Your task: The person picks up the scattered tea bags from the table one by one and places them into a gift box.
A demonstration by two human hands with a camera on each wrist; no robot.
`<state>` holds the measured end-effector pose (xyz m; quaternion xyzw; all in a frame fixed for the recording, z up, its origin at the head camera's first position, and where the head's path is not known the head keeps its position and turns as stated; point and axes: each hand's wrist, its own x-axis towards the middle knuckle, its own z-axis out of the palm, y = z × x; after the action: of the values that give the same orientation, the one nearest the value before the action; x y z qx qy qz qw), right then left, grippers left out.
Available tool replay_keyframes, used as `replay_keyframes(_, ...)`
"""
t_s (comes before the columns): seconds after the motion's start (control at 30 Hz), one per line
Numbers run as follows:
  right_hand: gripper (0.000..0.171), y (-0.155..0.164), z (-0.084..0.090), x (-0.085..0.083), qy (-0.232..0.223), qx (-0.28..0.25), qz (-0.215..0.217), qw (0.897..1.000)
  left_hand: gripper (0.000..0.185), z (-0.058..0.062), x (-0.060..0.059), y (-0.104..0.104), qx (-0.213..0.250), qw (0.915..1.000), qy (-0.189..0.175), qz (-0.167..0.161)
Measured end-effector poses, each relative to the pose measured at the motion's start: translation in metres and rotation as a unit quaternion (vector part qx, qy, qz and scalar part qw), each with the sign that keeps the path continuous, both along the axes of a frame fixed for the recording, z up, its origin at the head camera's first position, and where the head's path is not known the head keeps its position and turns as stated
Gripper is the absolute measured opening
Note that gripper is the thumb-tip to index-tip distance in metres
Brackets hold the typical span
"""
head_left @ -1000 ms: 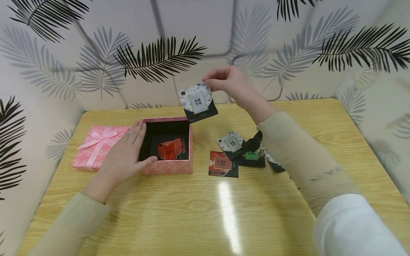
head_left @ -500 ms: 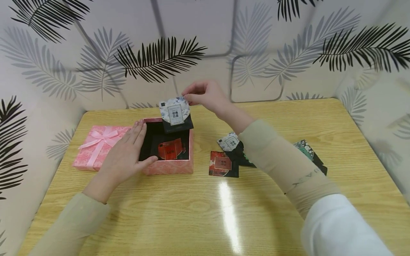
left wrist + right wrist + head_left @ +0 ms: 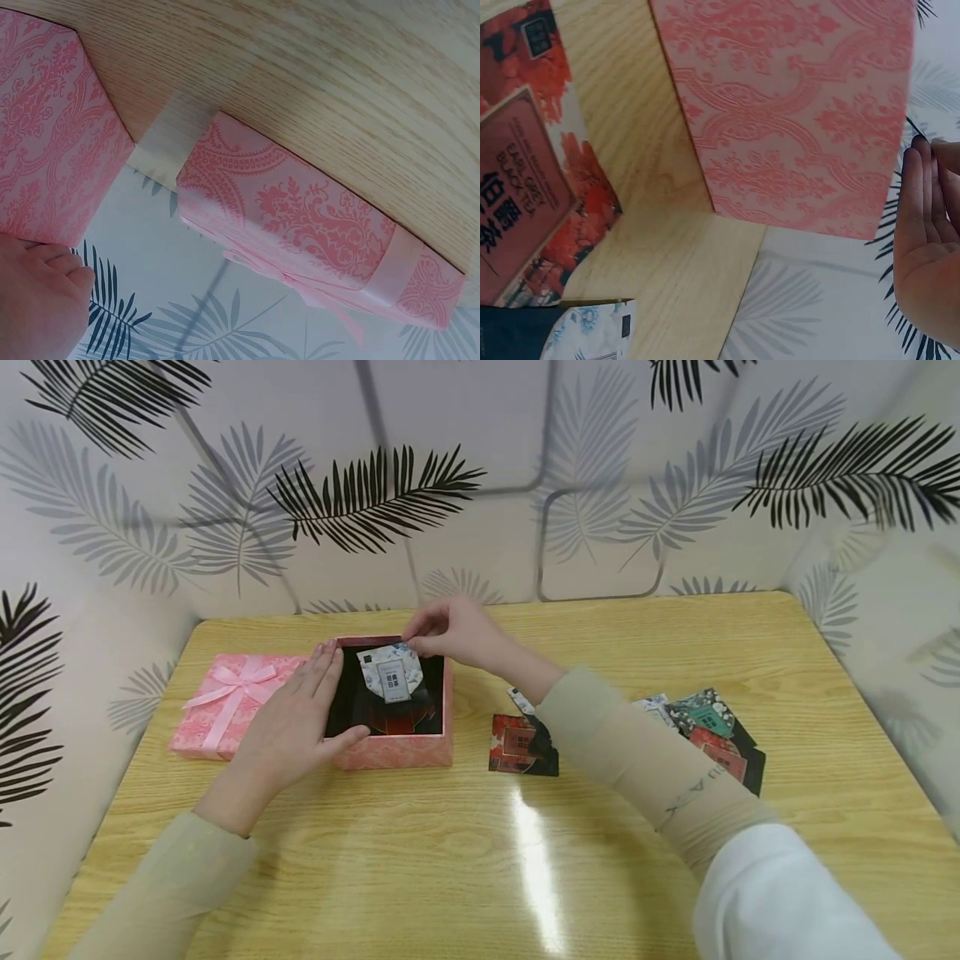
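My right hand pinches the upper right corner of a white-and-black tea sachet, which tilts inside the open pink gift box. Beneath it in the box lies a red tea sachet, partly covered. Straight-fingered, my left hand rests along the box's left rim, its thumb at the front rim. In the left wrist view that hand touches the top edge of the patterned box wall. The right wrist view has the right hand beyond the box's far-side edge, its fingertips close together.
Left of the box lies its pink lid with a ribbon bow. On the wooden table, an Earl Grey tea sachet lies right of the box. Farther right are more sachets, including a green one and a red one, partly behind the right sleeve.
The right hand has carried the white-and-black tea sachet left and down, from above the table into the box, over the red sachet. The left hand has stayed at the rim.
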<state>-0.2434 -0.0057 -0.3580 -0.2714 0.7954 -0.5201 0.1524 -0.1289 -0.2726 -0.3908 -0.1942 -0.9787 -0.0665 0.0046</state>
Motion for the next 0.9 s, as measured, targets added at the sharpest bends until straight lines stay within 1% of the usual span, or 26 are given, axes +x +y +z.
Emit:
replay_keyframes(0.17,0.009,-0.004,-0.007,0.008,0.035,0.031,0.019,0.999,0.103,0.000,0.000,0.000,-0.001,1.0000,0.000,0.000)
replay_keyframes(0.43,0.007,-0.012,-0.010,0.018,0.093,0.083,0.019,0.992,0.103,0.000,0.001,0.001,0.000,1.0000,0.003,0.000)
replay_keyframes(0.67,0.007,-0.016,-0.013,0.023,0.115,0.113,0.015,0.987,0.103,-0.001,0.002,0.001,0.006,0.9999,0.007,-0.005)
replay_keyframes(0.8,0.007,-0.018,-0.013,0.024,0.139,0.141,0.013,0.980,0.105,-0.001,0.002,0.001,0.008,0.9999,0.012,-0.010)
replay_keyframes(0.9,0.007,-0.020,-0.012,0.024,0.157,0.170,0.013,0.973,0.106,-0.002,0.002,0.001,0.008,0.9999,0.010,-0.010)
